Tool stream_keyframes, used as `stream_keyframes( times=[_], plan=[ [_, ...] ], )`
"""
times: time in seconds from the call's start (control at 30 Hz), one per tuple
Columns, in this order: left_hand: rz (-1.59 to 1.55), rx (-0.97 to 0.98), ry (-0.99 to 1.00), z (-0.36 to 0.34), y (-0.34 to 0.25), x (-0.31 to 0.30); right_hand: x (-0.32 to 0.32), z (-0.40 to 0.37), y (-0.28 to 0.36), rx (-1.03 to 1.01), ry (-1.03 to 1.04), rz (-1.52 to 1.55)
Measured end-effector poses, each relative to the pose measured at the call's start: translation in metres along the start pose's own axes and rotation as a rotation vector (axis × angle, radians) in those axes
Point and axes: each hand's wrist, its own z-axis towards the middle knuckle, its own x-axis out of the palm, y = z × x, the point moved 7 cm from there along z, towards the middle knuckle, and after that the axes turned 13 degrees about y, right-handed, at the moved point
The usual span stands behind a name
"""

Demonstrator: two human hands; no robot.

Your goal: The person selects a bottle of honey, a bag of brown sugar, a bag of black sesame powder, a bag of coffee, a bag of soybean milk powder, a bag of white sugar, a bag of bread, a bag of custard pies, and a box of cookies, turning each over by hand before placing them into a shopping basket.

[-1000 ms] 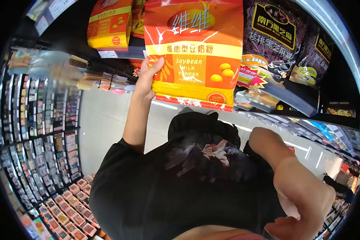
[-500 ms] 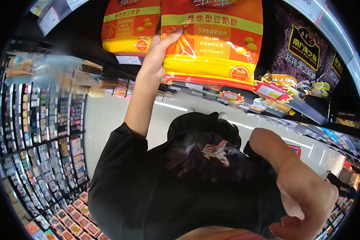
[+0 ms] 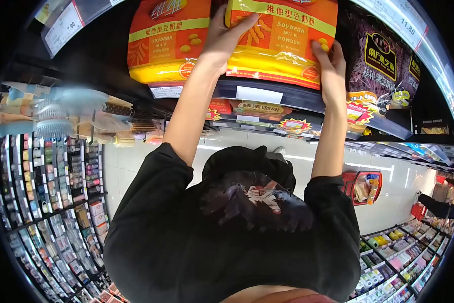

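Observation:
My left hand (image 3: 224, 40) grips the left side of an orange and yellow bag of soybean milk powder (image 3: 282, 43), with the thumb across its front. On the bag's right side, my right hand (image 3: 332, 63) is closed round the edge, thumb on the front and fingers mostly behind. The bag stands tilted at the shelf, its lower edge just above the shelf lip. A second soybean milk powder bag (image 3: 164, 45) of the same kind stands left of my left hand. Right of my right hand are dark purple bags of black sesame powder (image 3: 381, 63).
A white price label (image 3: 260, 95) is on the shelf edge below the bag. Hairbrushes (image 3: 55, 111) hang at the left. On the floor at the right stands a red shopping basket (image 3: 348, 188) with goods inside. A person's dark-clothed leg (image 3: 436, 204) shows at far right.
My right hand has come up from low at the right and taken hold of the bag's right side. The bag has moved up and back toward the shelf, still in my left hand.

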Motion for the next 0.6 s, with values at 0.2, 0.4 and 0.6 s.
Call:
stream_keyframes(
  times=[0.2, 0.4, 0.6],
  plan=[
    [0.774, 0.247, -0.114, 0.004, -0.031, -0.001, 0.013, 0.005, -0.002, 0.007, -0.010, -0.092],
    [1.071, 0.266, -0.228, -0.011, -0.010, -0.010, 0.013, -0.011, -0.002, 0.071, -0.057, -0.184],
    [1.193, 0.215, -0.257, -0.026, -0.003, -0.010, 0.021, -0.025, 0.010, 0.089, -0.062, -0.492]
  ],
)
